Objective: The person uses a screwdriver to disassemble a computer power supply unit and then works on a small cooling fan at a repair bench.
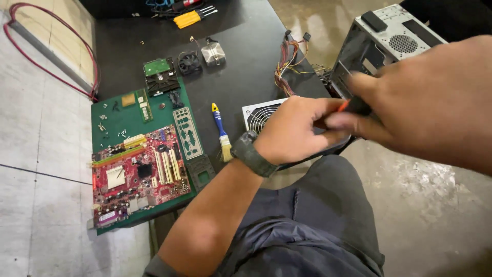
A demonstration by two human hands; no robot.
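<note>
Item in hand: a small black tool with an orange tip, likely a screwdriver, though most of it is hidden; it is being held over the near corner of the grey metal power supply unit with a round fan grille, which serves here as the landmark. Left hand, wearing a dark wristwatch, is reaching up from below the power supply, knuckles upward, wrist bent slightly inward, fingers clenched about the near end of the tool. Right hand is coming in from the right of the power supply, blurred, back of the hand facing the camera, thumb and fingers pinching the tool's far end. Judgement on handling: both grips would do best staying firm and close together, the tool kept steady over the worktop so nothing drops. Behind the power supply: a bundle of coloured wires and an open grey metal computer case. Left of the power supply: a small paintbrush with blue and yellow handle lying on the black worktop; farther left, a red rectangular motherboard and a silver port shield plate resting on a green mat. Farther back-left: a black cooling fan and a yellow-handled screwdriver.
</note>
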